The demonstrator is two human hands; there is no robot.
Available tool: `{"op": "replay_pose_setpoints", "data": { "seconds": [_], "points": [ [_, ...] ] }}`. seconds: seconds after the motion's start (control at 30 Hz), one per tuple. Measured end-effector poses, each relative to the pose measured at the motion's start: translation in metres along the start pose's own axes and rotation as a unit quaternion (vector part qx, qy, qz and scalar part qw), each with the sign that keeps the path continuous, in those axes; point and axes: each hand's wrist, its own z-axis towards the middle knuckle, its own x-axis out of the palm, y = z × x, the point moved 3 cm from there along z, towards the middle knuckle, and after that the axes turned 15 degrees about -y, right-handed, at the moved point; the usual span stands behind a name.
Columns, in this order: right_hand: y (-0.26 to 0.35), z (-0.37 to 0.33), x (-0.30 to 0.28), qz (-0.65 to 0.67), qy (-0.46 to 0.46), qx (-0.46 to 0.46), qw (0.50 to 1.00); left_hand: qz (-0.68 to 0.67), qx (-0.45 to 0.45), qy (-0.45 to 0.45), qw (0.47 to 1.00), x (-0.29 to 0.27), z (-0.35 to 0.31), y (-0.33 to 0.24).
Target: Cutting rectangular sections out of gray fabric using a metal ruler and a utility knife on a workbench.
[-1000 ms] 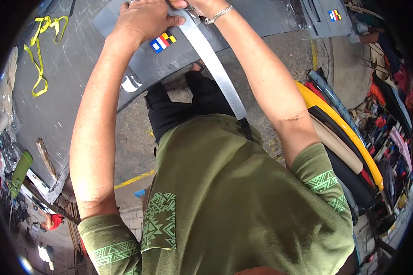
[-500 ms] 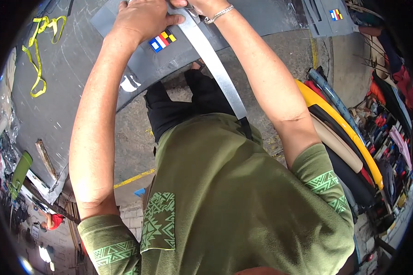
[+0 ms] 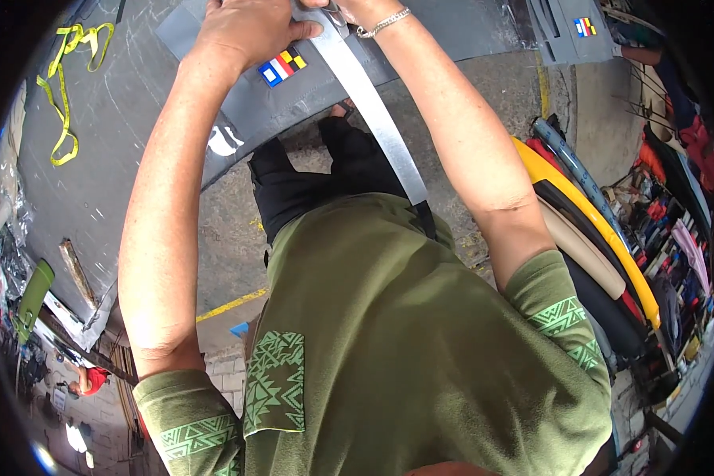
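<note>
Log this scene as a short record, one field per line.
Left hand: left hand over a smooth grey sheet, thumb at the long flat silver metal strip
Right hand: right hand beside the strip, fingers partly out of view; grip unclear
Strip: lies across the sheet, near end overhanging the table edge
On sheet: small multicoloured checkered patch, left of the strip
Table: dark grey, scuffed surface
Far left: loosely looped yellow tape
Right side: long yellow roll
</note>
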Motion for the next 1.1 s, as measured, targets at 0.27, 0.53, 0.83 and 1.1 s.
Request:
{"op": "replay_pose_setpoints", "data": {
  "seconds": [0.27,0.53,0.83,1.1],
  "points": [
    [-0.002,-0.001,-0.002,0.14,0.175,-0.123,0.967,0.003,-0.004,-0.008,1.0,0.002,0.002,-0.003],
    [0.025,-0.022,0.003,-0.342,-0.003,-0.425,0.838,-0.011,-0.003,-0.023,1.0,0.011,-0.003,0.002],
    [0.041,-0.009,0.014,-0.266,-0.016,-0.37,0.89,-0.006,-0.005,-0.015,1.0,0.003,0.007,-0.005],
    [0.017,0.029,0.005,0.08,-0.062,-0.6,0.794,0.029,0.039,-0.137,0.989,0.016,0.013,-0.002]
  ]
}}
